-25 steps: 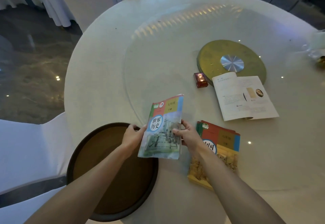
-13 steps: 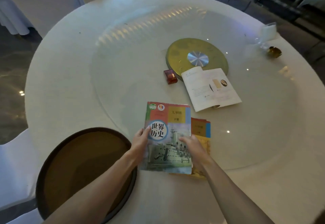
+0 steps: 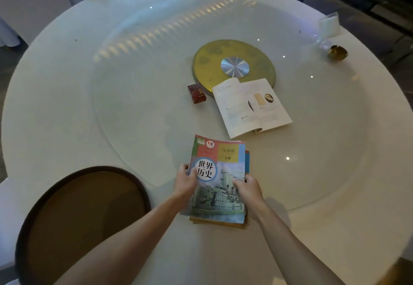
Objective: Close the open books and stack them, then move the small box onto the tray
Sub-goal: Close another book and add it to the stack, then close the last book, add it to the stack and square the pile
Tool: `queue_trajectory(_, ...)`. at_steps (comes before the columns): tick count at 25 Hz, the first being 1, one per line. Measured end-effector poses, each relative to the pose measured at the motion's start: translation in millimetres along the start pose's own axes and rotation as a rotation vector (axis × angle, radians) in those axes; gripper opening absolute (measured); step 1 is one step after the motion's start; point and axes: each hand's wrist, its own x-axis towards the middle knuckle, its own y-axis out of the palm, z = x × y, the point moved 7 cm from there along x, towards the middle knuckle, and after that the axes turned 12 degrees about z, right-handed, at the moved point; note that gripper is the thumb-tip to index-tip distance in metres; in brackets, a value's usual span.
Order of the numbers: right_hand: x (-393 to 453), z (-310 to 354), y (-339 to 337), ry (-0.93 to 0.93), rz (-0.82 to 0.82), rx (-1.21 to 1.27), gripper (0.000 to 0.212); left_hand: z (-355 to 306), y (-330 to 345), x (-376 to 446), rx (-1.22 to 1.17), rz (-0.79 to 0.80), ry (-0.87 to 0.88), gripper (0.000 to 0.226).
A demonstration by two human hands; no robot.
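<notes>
A closed history textbook (image 3: 220,161) with a warship on its cover lies on top of a second closed book (image 3: 247,160), of which only the right and bottom edges show. My left hand (image 3: 185,183) grips the top book's left edge and my right hand (image 3: 247,189) holds its right edge. Farther out an open book (image 3: 250,105) lies with white pages up. A small dark red box (image 3: 196,93) stands just left of it. The round brown tray (image 3: 78,217) sits at the near left of the table.
A gold turntable disc (image 3: 212,61) with a silver hub sits under the glass top behind the open book. A clear glass (image 3: 328,25) and a small gold object (image 3: 337,53) stand at the far right edge. White-covered chairs surround the table.
Both hands have carried the warship book from above the tray to the right and laid it squarely on the second closed book. The camera view has shifted.
</notes>
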Motion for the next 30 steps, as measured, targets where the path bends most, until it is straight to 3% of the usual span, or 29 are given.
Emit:
queue_trajectory(5,12,-15,-17,0.055,-0.066,-0.174,0.009,4,8,4,0.330,-0.025,0.032,0.025)
queue_trajectory(9,10,-14,-15,0.030,-0.170,-0.540,0.017,1,7,2,0.818,-0.098,0.054,0.029)
queue_trajectory(11,9,-9,-15,0.033,-0.206,-0.702,0.030,3,10,4,0.855,-0.026,0.016,0.038)
queue_trajectory(14,16,-1,-27,0.027,-0.195,-0.684,0.041,-12,13,12,0.905,-0.035,0.091,0.056)
queue_trajectory(18,49,35,-87,0.003,-0.214,-0.399,0.036,-70,29,53,0.639,-0.017,0.162,0.057)
queue_trajectory(24,122,118,-198,-0.104,-0.259,-0.307,0.057,-120,81,134,0.088,0.041,-0.094,0.073)
queue_trajectory(28,170,146,-238,-0.109,-0.202,-0.257,0.069,-128,107,161,0.007,0.008,-0.149,0.072)
queue_trajectory(30,191,148,-250,-0.096,-0.177,-0.259,0.064,-133,116,171,0.033,-0.052,-0.141,0.072)
